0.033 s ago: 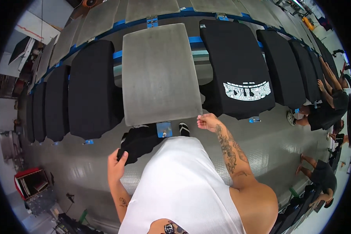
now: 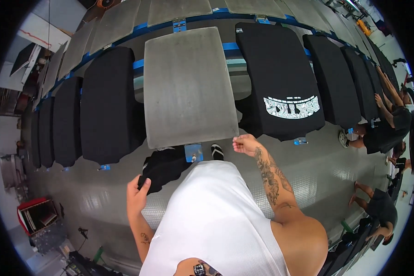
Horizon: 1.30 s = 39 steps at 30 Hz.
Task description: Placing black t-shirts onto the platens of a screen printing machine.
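Observation:
My left hand (image 2: 137,193) is closed on a bunched black T-shirt (image 2: 163,170), which hangs low in front of a bare grey platen (image 2: 188,87). The shirt's far part passes out of sight under the platen's near edge. At the platen's near right corner is my right hand (image 2: 246,144), its fingers curled together in a pinch; whether anything lies between them I cannot make out. A blue metal bracket (image 2: 193,153) shows under the platen's near edge, beside the shirt.
Black shirts are stretched over the neighbouring platens, one on the left (image 2: 106,106) and a white-printed shirt (image 2: 280,73) on the right. More platens (image 2: 179,11) stand across a blue frame. Co-workers (image 2: 391,119) are at the far right. A red-edged bin (image 2: 37,216) sits lower left.

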Motion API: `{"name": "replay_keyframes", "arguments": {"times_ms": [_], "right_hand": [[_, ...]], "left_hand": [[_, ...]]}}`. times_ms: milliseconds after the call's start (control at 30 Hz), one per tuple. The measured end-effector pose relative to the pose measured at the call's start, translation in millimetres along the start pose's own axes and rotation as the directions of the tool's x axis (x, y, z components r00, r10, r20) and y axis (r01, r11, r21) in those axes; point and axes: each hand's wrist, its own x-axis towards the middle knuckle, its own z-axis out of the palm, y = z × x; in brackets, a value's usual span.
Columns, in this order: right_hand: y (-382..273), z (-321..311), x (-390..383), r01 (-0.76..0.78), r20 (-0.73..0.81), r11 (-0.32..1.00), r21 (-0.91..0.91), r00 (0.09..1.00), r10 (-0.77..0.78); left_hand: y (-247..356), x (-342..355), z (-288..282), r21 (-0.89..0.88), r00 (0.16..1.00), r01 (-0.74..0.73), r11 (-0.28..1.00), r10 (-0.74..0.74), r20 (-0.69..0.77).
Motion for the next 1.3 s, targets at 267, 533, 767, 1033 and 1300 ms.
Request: {"name": "replay_keyframes", "arguments": {"times_ms": [267, 533, 767, 1033, 1300], "right_hand": [[67.8, -78.8, -18.4, -0.314, -0.608, 0.895, -0.317, 0.792, 0.062], [-0.7, -70.3, -43.8, -0.187, -0.357, 0.413, -0.891, 0.850, -0.386], [-135.6, 8.9, 75.0, 0.218, -0.225, 0.431, -0.876, 0.605, -0.764], [-245.3, 15.6, 214.1, 0.321, -0.544, 0.819, -0.475, 0.625, -0.560], [-227.8, 0.4, 178.5, 0.404, -0.286, 0.836, -0.371, 0.807, -0.517]], "left_hand": [[0.9, 2.7, -8.4, 0.037, 0.999, 0.017, 0.999, -0.016, -0.030], [2.1, 3.5, -13.7, 0.035, 0.998, 0.040, 0.999, -0.039, -0.045], [8.5, -8.2, -3.6, 0.039, 0.993, 0.069, 0.997, -0.065, -0.096], [7.3, -31.2, 11.7, -0.002, 0.961, 0.125, 0.992, -0.122, -0.248], [16.9, -31.2, 33.6, -0.002, 0.931, 0.223, 0.975, -0.213, -0.295]]}}
